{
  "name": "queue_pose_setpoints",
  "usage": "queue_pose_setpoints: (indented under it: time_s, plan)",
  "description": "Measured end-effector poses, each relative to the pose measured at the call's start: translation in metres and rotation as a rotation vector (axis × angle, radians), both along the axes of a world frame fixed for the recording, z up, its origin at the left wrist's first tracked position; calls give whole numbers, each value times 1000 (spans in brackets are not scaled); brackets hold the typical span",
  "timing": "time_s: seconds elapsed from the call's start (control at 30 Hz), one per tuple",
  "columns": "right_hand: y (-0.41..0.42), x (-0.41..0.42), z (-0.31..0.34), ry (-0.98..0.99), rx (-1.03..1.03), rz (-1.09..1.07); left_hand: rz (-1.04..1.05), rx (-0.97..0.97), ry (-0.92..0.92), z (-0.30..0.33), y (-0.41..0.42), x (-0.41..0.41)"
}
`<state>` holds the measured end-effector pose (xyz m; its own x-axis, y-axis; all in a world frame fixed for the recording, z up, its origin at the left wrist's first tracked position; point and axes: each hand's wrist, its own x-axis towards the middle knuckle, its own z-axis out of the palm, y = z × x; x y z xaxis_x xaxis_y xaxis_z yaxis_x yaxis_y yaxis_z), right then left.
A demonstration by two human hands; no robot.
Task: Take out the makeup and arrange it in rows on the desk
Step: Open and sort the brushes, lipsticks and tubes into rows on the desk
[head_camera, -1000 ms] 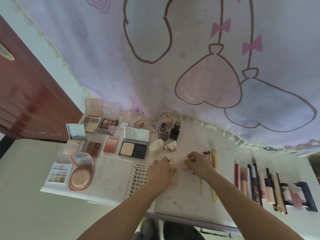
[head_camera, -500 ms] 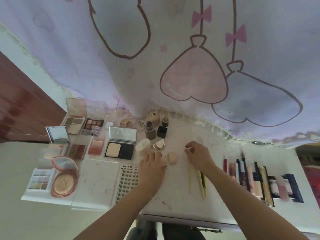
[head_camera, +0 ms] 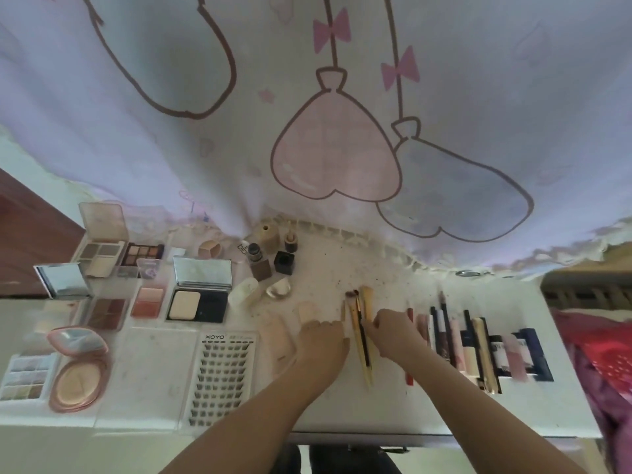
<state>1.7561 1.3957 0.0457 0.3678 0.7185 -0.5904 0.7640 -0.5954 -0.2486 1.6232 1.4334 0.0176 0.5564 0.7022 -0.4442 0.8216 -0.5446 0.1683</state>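
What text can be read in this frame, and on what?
"XOYO": top edge of the lash tray; the small print beside it is too blurred to read.
"blp", roughly: round lid behind the bottles, seen sideways, so not certain.
Labels on the tubes at the right: blurred, unreadable.
Nothing else legible.

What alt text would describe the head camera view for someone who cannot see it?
Two bare hands work at makeup brushes lying on a white desk: the left hand rests flat beside them, the right hand touches them. Open palettes sit left, lipsticks and tubes lined up right.
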Motion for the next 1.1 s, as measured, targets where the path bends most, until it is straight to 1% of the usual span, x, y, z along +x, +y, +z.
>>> queue_pose_setpoints:
  time_s: [0.1, 0.3, 0.5, 0.63, 0.73, 0.8, 0.93, 1.1]
  plan:
    - [4, -2, -9, 48, -8, -21, 16, 27, -7, -1, 0, -1]
    - [7, -24, -15, 78, -42, 23, 93, 26, 5, -7, -4, -18]
    - [3, -54, -15, 145, -15, -4, 59, 107, -1, -5, -6, -47]
    - [1, -49, -11, 96, -17, -49, 50, 108, -38, -2, -5, -54]
    - [-3, -36, -10, 54, -29, -95, 53, 104, -134, 2, -2, -46]
    - [-4, -32, -11, 49, -30, -101, 32, 110, -162, 4, 0, -35]
    - [-4, -33, -15, 46, -16, -94, -62, 148, -45, 2, 3, -23]
    - [-5, -37, -19, 58, -4, -102, 24, 131, -105, -4, 4, -29]
